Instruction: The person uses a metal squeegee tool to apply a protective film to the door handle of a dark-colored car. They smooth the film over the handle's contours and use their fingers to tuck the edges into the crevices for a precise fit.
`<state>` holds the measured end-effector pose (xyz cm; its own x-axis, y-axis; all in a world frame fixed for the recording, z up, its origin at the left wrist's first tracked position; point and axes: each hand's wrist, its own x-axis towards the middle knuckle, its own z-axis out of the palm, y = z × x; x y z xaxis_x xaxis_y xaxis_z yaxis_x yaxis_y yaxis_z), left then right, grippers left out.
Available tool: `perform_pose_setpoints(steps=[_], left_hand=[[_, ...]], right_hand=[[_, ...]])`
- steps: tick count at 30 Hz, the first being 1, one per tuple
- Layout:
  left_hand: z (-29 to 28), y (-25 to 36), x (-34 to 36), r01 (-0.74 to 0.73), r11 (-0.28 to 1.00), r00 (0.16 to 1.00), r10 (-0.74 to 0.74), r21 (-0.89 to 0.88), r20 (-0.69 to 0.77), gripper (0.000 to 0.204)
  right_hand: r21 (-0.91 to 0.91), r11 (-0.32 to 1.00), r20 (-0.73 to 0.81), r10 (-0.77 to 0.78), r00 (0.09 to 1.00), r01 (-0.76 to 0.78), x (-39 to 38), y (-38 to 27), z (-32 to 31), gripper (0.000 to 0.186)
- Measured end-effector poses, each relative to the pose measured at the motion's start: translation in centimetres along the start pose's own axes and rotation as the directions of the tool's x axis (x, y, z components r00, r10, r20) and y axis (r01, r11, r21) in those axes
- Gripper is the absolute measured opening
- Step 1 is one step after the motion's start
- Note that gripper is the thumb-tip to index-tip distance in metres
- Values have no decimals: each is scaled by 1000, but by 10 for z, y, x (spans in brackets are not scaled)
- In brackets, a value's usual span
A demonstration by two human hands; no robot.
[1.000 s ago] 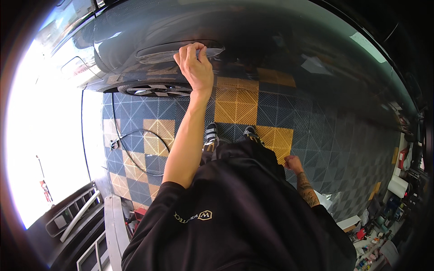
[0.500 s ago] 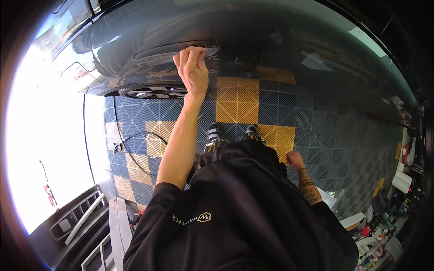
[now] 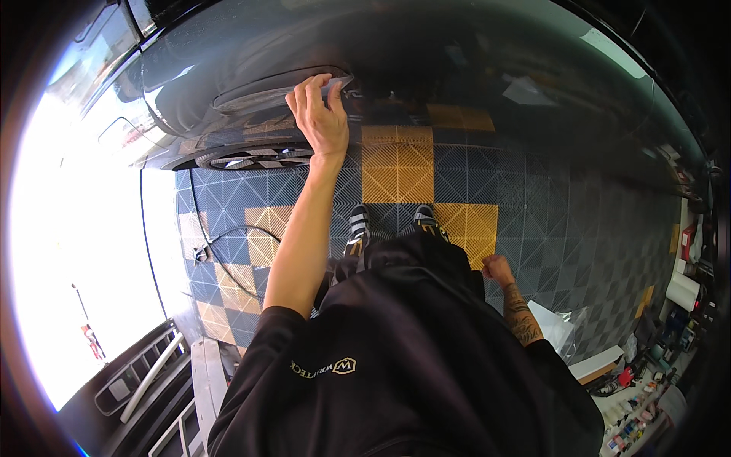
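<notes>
My left hand reaches forward to the side of a dark, glossy car. Its thumb and fingertips are apart, at the right end of a long curved edge on the body panel above a wheel. Beside the thumb, a thin, see-through film corner stands away from the paint. Low at my right side hangs my right hand, fingers curled in; what they hold, if anything, is hidden.
Dark and yellow floor tiles lie under my feet. A black cable loops at left, near a grey bench. Clear sheeting lies behind my right arm. Shelves with bottles and a white roll line the right side.
My left hand's fingers have loosened from a pinch and spread apart at the film's end. The view has shifted slightly; my right hand stays low at my side.
</notes>
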<state>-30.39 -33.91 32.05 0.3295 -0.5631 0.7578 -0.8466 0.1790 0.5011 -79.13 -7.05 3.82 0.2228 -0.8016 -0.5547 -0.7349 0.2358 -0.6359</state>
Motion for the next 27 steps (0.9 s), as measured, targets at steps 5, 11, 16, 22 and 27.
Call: perform_pose_setpoints(steps=[5, 11, 16, 22, 27], left_hand=[[1, -3, -3, -23, 997, 1000, 23, 73, 3, 8], [4, -6, -4, -96, 995, 995, 96, 40, 16, 12], [1, 0, -3, -81, 993, 996, 85, 89, -37, 14], [9, 9, -5, -47, 992, 999, 47, 117, 3, 10], [0, -2, -6, -96, 985, 995, 93, 142, 25, 8]], right_hand=[[79, 944, 114, 310, 944, -319, -3, -35, -3, 8], [-163, 986, 76, 50, 996, -37, -14, 17, 3, 8], [-9, 984, 67, 178, 982, -178, -12, 10, 1, 8], [25, 999, 12, 47, 999, -48, -15, 32, -12, 9], [144, 914, 189, 351, 917, -379, -5, -11, -19, 13]])
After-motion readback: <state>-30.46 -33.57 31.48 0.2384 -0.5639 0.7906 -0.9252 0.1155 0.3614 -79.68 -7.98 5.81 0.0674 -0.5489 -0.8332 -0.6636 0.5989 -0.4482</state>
